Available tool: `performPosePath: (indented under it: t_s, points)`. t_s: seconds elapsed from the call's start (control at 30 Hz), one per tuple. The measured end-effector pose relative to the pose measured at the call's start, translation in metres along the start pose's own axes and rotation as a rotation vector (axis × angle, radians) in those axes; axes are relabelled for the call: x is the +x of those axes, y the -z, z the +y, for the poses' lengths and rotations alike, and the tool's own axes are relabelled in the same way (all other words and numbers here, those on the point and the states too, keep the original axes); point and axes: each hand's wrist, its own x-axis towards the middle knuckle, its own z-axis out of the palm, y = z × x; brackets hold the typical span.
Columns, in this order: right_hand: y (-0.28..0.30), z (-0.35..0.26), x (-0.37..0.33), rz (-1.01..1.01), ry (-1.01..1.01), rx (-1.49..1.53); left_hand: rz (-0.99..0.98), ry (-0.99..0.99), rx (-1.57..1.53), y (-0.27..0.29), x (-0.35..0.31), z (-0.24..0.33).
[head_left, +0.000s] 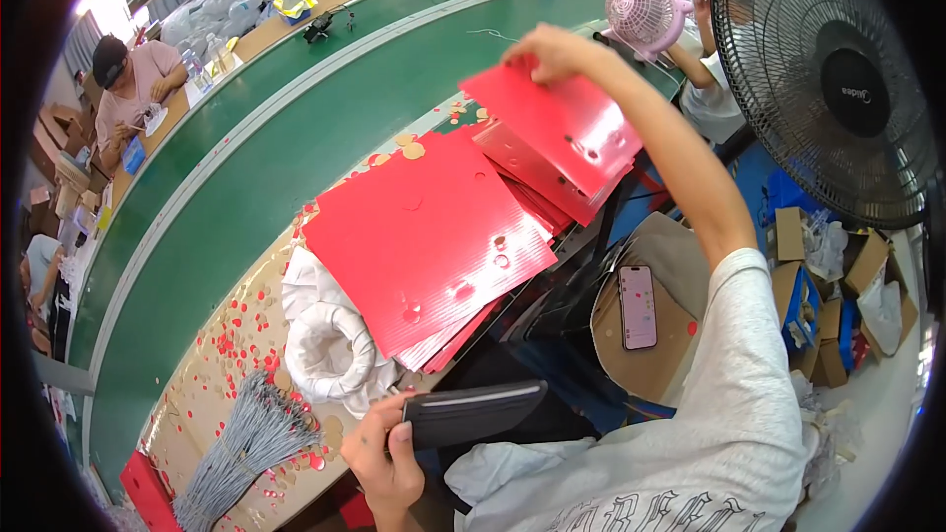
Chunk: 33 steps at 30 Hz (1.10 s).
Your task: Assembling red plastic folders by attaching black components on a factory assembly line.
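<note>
My left hand is closed round one end of a flat black wallet, held low in front of my body. Stretched out to the far right, my right hand pinches the upper edge of a glossy red corrugated plastic sheet, which tilts up over other red sheets. To its left lies a wide stack of red sheets with several round holes or cut circles. A ring-shaped roll of white cloth touches the stack's near left corner. A bundle of thin grey cords lies farther left.
Red and tan paper discs litter the bench edge. Behind it runs a curved green conveyor. A phone rests on a round brown seat at right. A large black fan and a pink fan stand there. Co-workers sit beyond.
</note>
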Motion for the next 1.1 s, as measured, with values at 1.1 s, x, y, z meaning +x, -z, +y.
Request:
performPosePath:
  t_s: [1.1]
  points:
    - [-0.046, -0.288, -0.155, 0.179, 0.439, 0.827, 0.082, 0.209, 0.091, -0.042, 0.033, 0.005]
